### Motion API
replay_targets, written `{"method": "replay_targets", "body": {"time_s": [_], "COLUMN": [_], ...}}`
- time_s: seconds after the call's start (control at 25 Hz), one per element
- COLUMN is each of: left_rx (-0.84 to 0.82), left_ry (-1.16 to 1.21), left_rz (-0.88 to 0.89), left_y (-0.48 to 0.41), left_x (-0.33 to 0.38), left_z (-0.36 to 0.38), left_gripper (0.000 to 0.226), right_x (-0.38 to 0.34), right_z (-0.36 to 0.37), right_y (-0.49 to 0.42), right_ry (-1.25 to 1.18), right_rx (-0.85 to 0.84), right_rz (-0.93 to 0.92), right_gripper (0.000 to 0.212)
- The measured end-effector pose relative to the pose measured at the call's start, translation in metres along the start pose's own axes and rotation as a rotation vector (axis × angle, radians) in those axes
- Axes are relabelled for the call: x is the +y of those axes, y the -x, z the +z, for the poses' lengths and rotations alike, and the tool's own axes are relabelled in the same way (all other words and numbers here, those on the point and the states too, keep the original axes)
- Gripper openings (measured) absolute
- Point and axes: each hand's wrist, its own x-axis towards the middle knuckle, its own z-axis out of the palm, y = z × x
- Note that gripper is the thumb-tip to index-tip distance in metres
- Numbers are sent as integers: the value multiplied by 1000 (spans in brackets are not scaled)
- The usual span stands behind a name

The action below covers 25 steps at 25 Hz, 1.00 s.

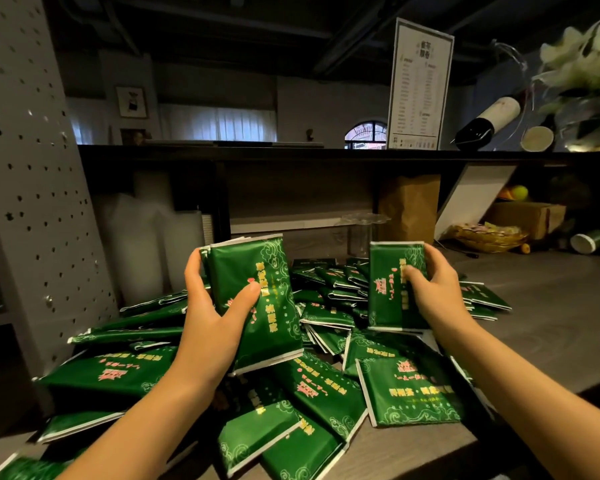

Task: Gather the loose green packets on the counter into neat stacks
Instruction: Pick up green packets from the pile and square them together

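Many green packets (329, 389) with gold and red print lie in a loose heap across the wooden counter (548, 327). My left hand (212, 320) grips a stack of green packets (260, 292), held up and tilted above the heap. My right hand (437, 289) holds a smaller stack of green packets (390, 289) upright, to the right of the first. The two stacks are apart. Both forearms reach in from the bottom edge.
A grey perforated panel (32, 202) stands at the left. Behind the heap are white plastic cups (142, 244), a clear glass (359, 233), a brown paper bag (409, 206) and a basket (489, 233). The shelf above holds a menu stand (420, 84), a wine bottle (489, 119) and flowers.
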Motion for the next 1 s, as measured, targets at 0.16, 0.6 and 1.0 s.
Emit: {"method": "replay_targets", "body": {"time_s": [0.16, 0.6, 1.0], "left_rx": [40, 129, 152], "left_ry": [56, 147, 29], "left_rz": [0, -87, -38], "left_y": [-9, -25, -29], "left_x": [5, 3, 6], "left_z": [-9, -24, -32], "left_gripper": [67, 45, 97], "right_x": [-34, -71, -73], "right_z": [34, 148, 167], "right_y": [12, 58, 55], "right_ry": [-179, -84, -166], "right_rx": [-124, -425, -555], "right_rz": [-59, -429, -402], "right_gripper": [37, 56, 53]}}
